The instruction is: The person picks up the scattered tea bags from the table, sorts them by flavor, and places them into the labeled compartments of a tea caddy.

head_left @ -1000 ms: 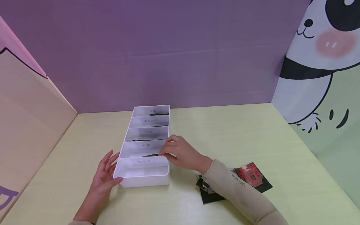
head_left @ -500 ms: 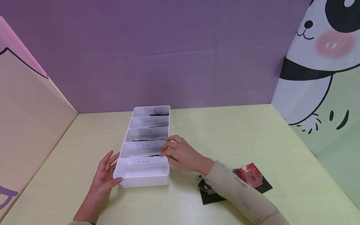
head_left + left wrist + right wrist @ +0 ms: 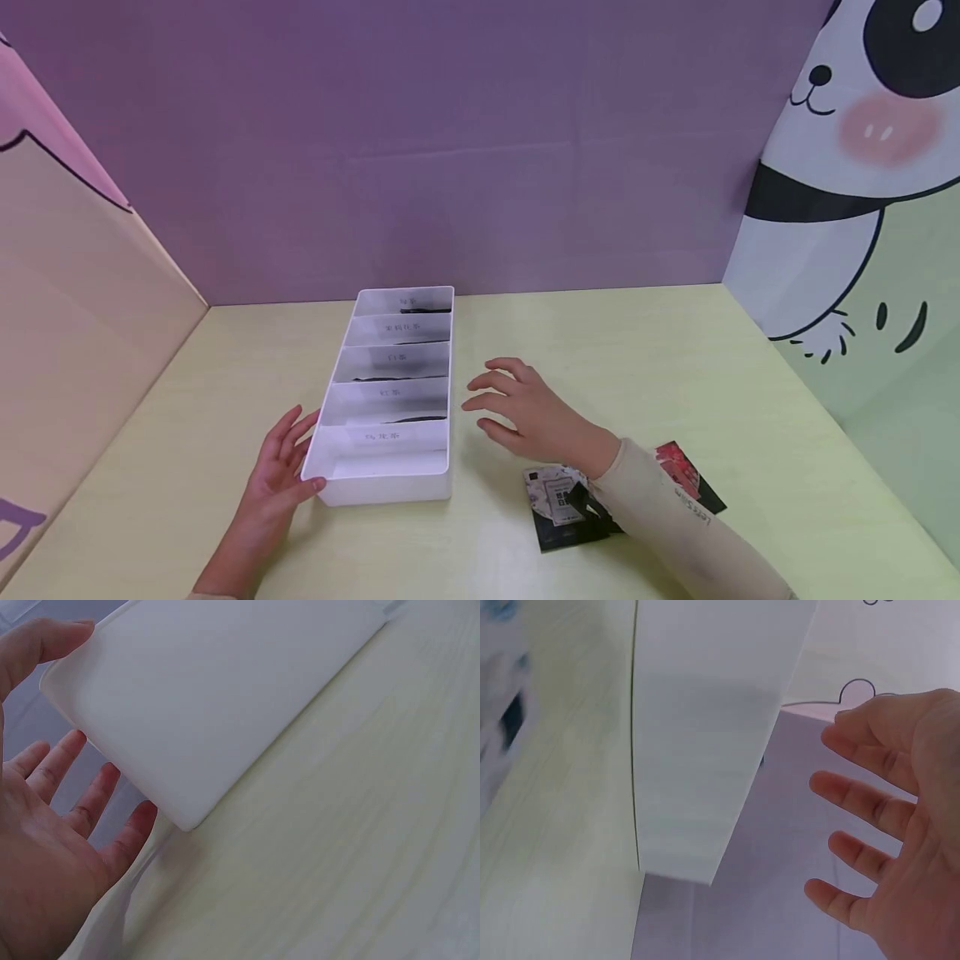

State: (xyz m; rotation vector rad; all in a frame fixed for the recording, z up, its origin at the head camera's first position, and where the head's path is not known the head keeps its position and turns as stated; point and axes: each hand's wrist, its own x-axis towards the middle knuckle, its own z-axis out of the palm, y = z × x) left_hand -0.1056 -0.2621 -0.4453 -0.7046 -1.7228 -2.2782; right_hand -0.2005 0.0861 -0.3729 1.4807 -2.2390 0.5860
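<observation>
A long white box with several labelled compartments stands on the table. My left hand touches its front left corner, the thumb on the front wall and the fingers spread along the left side. Thin dark edges of tea sachets show in the compartments behind the front one, which looks bare. To the right of the box, my right hand hovers apart from it, fingers spread and holding nothing. Below the right forearm lie black tea sachets, one with a pale floral print and one with a red print, partly hidden by the sleeve.
The pale wooden table ends at a purple back wall, close behind the box's far end. A beige panel borders the left side, and a panda-printed panel the right.
My right hand has let go of the dark sachet in the second compartment from the front and moved right, away from the box. The left hand has stayed at the corner.
</observation>
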